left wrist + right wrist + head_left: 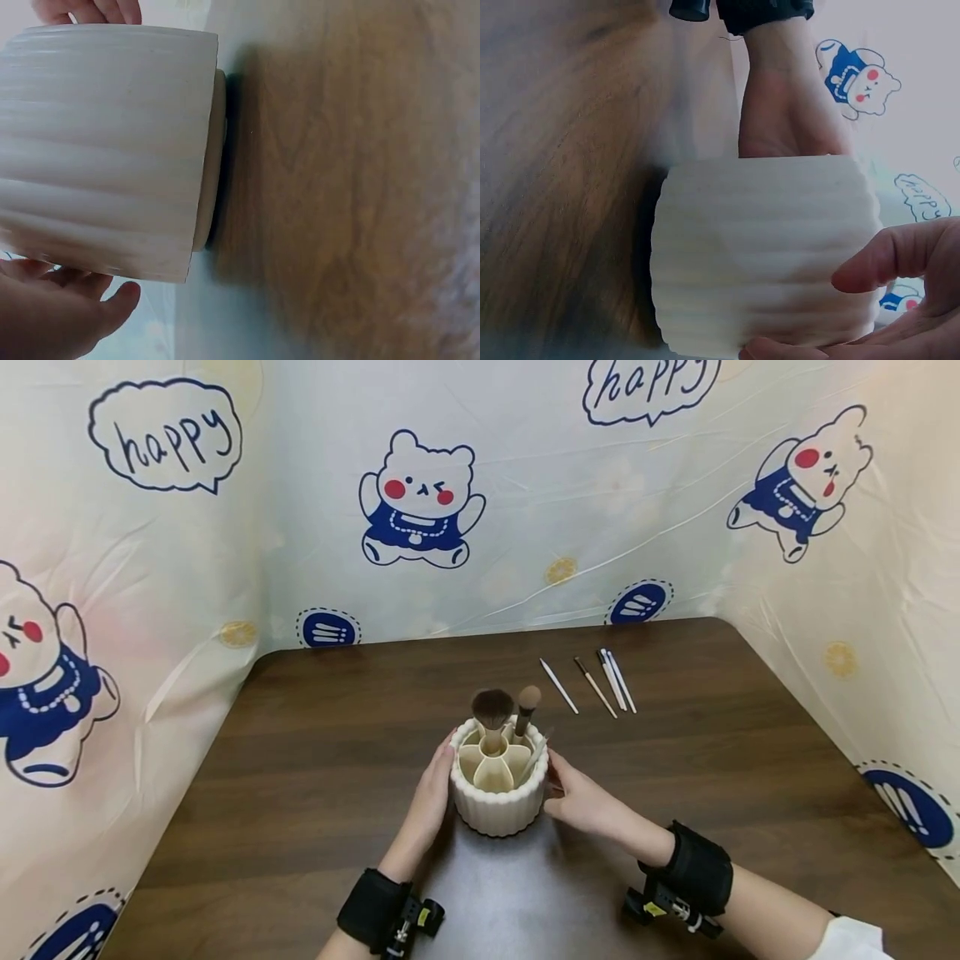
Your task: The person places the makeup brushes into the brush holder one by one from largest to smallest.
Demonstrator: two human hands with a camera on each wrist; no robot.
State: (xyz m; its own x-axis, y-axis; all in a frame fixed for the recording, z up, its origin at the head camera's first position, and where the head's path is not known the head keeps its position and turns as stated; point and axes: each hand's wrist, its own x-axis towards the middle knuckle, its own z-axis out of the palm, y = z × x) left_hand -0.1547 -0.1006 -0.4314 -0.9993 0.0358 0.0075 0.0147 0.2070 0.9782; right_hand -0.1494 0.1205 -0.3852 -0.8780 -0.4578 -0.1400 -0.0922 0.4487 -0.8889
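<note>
A cream, ribbed makeup brush holder point(498, 806) with scalloped rim and inner compartments stands between both hands. From its middle rises a large fluffy makeup brush point(492, 710); a smaller brush point(528, 702) leans at the back right. One thin pale stick point(534, 758) slants inside on the right. The left hand point(431, 789) holds the holder's left side. On the opposite side, the right hand point(588, 797) grips it, its thumb point(862, 274) on the ribbed wall in the right wrist view. A narrower base point(214, 161) shows under the holder in the left wrist view.
Behind the holder to the right, a white stick point(558, 685), a brown stick point(596, 687) and several slim white sticks point(617, 681) lie on the dark wooden table point(330, 727). A printed curtain point(517, 510) surrounds its back and sides. Both wrists wear black camera bands point(686, 868).
</note>
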